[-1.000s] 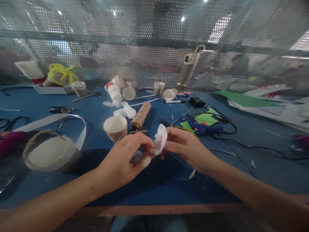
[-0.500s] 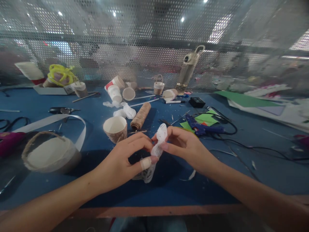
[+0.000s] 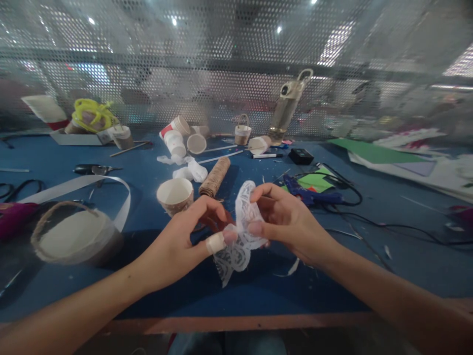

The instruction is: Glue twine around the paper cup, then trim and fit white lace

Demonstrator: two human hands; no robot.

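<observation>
A strip of white lace (image 3: 241, 250) hangs between my two hands above the blue table. My left hand (image 3: 188, 234) pinches it between thumb and fingers; a plaster is wrapped round that thumb. With its thumb and fingers, my right hand (image 3: 286, 217) grips the upper, folded part of the lace. Just behind my left hand stands a twine-wrapped paper cup (image 3: 175, 192), partly hidden by the fingers. Beyond the lace a roll of brown twine (image 3: 215, 177) lies on the table. The ends of some of my fingers are hidden behind the lace.
At the left is a small handled basket (image 3: 79, 236) beside a white ribbon (image 3: 125, 207). To the right lie a blue glue gun (image 3: 310, 193) with its cord and green paper (image 3: 316, 180). Farther back are stacked paper cups (image 3: 173, 138), a bottle (image 3: 286, 111) and a black box (image 3: 301, 156).
My hands have turned the lace, and more of its patterned face shows. Its upper part now stands wider, and the lower end hangs further down. The things on the table have stayed put.
</observation>
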